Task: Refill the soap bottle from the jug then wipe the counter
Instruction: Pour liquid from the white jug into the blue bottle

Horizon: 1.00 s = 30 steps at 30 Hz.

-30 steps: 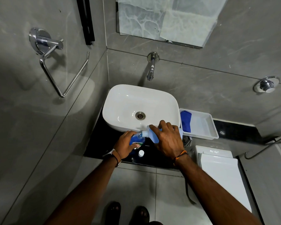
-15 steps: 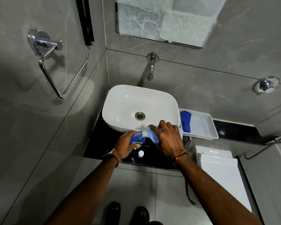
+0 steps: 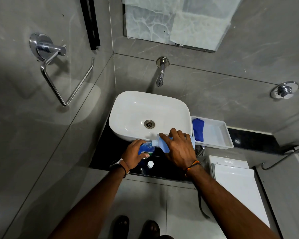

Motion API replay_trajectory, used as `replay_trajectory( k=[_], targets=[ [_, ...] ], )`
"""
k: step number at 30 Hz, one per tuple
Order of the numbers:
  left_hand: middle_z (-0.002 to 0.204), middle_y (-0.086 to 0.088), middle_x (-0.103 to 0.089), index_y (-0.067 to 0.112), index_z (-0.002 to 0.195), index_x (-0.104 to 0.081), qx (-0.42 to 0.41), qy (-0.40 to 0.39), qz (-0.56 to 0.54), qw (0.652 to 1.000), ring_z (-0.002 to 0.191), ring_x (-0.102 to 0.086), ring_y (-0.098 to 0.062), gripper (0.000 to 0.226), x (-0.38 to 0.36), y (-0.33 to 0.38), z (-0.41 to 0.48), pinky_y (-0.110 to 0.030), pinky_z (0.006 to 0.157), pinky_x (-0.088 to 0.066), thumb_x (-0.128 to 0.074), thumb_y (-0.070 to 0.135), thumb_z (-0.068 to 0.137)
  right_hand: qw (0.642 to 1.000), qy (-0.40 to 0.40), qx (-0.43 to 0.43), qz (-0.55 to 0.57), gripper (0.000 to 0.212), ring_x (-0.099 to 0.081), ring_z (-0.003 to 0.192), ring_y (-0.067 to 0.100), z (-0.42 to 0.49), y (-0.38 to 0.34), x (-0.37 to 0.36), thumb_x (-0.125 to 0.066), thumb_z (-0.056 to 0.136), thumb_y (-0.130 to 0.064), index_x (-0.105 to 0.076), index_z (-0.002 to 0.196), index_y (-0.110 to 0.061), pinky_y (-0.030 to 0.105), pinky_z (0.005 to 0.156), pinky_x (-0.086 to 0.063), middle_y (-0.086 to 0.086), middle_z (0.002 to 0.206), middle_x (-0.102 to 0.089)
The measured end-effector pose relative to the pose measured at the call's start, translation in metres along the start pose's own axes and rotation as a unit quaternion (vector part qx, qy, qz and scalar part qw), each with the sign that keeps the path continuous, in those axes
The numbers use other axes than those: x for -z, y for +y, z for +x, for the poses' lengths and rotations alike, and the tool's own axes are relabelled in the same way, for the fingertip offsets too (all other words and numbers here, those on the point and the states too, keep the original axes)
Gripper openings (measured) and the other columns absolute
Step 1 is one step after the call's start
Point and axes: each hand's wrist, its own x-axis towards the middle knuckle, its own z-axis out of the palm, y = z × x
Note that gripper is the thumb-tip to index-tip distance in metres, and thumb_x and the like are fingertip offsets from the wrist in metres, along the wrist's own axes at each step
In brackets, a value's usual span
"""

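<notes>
Counter (image 3: 103,152) unchanged; hands (image 3: 134,154) (image 3: 179,149) still hold jug (image 3: 162,144) tipped into soap bottle (image 3: 146,149).

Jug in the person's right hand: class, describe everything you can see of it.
The jug is pale see-through plastic holding blue liquid. Tipped almost flat, its narrow neck points left to the mouth of the soap bottle that the left hand holds. The right hand grips its body from above, hiding much of it. It is over the black counter, before the white basin.
</notes>
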Motion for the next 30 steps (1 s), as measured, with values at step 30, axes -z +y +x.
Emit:
replay_trajectory(
  k=[30],
  targets=[
    [0.120,-0.013,-0.064,0.005,0.122,-0.061,-0.011,-0.006,0.006,1.000,0.110,-0.063,-0.027,0.047,-0.0023,0.0033,0.0034,-0.043,0.099,-0.054,-0.081,0.007,0.079,1.000,-0.003,0.000,-0.008,0.067,-0.057,0.098,0.029,-0.0003,0.0040,0.0008,-0.077,0.076,-0.036,-0.053,0.138,-0.031,0.046,0.089,-0.048,0.005,0.115,-0.054]
  ],
)
